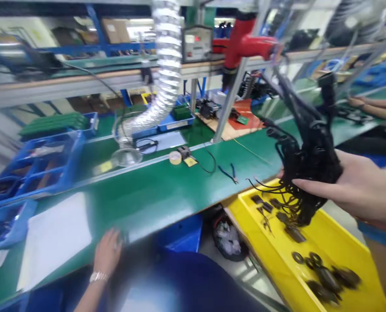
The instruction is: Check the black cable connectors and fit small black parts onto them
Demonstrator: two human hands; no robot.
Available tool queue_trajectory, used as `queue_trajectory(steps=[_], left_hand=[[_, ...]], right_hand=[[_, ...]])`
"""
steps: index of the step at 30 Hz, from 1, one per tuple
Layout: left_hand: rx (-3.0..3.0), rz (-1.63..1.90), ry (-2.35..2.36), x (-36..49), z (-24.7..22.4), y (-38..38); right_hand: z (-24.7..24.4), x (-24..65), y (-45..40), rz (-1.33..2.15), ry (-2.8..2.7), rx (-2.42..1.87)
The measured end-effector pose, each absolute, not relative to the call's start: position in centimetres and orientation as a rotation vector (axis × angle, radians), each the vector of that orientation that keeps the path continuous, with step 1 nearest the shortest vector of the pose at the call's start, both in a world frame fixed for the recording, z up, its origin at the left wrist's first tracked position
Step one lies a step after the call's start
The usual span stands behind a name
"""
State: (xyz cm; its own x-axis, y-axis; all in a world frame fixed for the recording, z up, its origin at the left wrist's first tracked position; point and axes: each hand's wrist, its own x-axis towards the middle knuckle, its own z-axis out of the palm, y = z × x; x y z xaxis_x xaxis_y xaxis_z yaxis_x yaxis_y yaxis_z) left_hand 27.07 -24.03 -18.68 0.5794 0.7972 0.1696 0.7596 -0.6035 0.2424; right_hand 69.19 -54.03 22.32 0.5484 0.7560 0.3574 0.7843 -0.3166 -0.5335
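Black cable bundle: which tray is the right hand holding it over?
The yellow tray, with loose dark parts inside, beneath the black cable bundle in the right hand. Its colour sets it apart from the blue trays at far left.

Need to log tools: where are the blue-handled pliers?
The pliers lie on the green bench, right of centre in the head view, left of the yellow tray.

The green bench (144, 195) is passable between paper (58, 238) and pliers (233, 174) — black cables (319, 158) partly block the yellow tray (336, 240)

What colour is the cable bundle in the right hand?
The cable bundle is mostly black, clearest in the head view.
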Motion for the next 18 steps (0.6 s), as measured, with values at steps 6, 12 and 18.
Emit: queue_trajectory(steps=[6,12,18], left_hand=[[2.191,0.266,1.921,18.2,-17.9,-9.8],[1.694,0.102,2.222,8.1,-19.5,0.3],[1.378,0.041,2.239,5.8,-21.2,4.4]], right_hand=[[14.8,57.9,-31.1,0.102,-1.973,-2.21],[-5.7,45.9,-17.7,0.374,-2.22,-2.438],[-12.2,42.3,-13.9,0.396,-2.237,-2.372]])
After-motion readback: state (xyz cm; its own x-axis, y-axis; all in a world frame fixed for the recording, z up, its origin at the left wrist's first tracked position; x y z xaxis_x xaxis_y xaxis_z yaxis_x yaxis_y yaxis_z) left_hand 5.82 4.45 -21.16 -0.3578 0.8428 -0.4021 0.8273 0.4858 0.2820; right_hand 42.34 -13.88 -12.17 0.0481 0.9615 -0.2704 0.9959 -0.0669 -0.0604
